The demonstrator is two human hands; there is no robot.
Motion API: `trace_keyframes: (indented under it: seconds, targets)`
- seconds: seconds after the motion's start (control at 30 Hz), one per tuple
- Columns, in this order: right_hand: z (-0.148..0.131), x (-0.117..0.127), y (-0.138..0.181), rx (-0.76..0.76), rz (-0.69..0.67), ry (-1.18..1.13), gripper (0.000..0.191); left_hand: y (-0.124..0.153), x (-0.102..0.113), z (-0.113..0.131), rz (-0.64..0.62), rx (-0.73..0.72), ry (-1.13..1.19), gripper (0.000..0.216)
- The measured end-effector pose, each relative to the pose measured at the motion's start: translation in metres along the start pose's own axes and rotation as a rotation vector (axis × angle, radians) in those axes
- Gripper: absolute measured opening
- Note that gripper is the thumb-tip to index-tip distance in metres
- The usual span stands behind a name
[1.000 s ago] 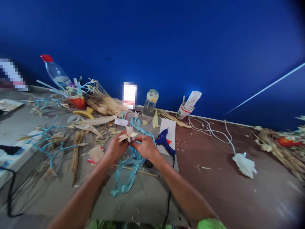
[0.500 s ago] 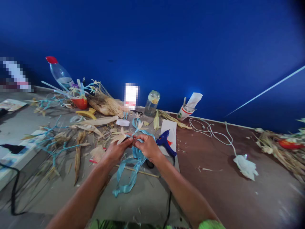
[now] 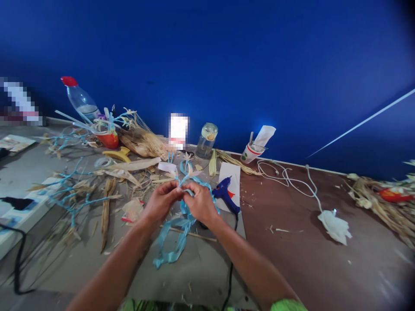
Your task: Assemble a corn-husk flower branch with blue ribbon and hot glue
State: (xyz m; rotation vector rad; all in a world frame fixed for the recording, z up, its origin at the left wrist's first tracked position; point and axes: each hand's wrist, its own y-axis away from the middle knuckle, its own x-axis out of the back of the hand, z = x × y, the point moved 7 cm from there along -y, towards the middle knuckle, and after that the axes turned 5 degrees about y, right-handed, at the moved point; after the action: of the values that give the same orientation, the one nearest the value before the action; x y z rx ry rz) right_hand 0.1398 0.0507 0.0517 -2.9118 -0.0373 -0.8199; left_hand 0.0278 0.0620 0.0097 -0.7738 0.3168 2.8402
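My left hand (image 3: 161, 201) and my right hand (image 3: 200, 203) meet fingertip to fingertip over the middle of the table, both closed in a pinch. Between them I hold a small pale husk flower (image 3: 180, 186), mostly hidden by my fingers, together with a light blue ribbon (image 3: 177, 237) that hangs down from my hands and trails onto the grey mat. A blue glue gun (image 3: 225, 195) lies just right of my right hand on a white sheet (image 3: 231, 172).
Dried corn husks (image 3: 142, 142), blue-wrapped twigs (image 3: 69, 190), a tape roll (image 3: 103, 162), an orange cup (image 3: 108, 139), a red-capped bottle (image 3: 79, 100), a glass jar (image 3: 206, 139) and a paper cup (image 3: 251, 151) crowd the left and back. A white cable (image 3: 292, 179) runs right.
The husk flower, plainly seen above my fingers a second ago, has sunk between my hands as they closed in tighter. The ribbon stays draped below.
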Motion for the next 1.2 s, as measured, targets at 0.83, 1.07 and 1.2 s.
trace_keyframes:
  seconds: [0.83,1.07,1.2]
  targets:
    - [-0.009,0.004,0.002,0.094,0.007,0.100,0.013,0.004,0.011,0.013,0.222,-0.285,-0.303,0.020]
    - [0.013,0.003,-0.001,-0.177,-0.069,-0.352,0.011,0.000,0.010,0.013,0.152,-0.211,-0.332,0.018]
    - [0.031,-0.013,0.001,-0.390,-0.135,-0.705,0.015,-0.001,0.010,0.011,0.113,-0.186,-0.306,0.016]
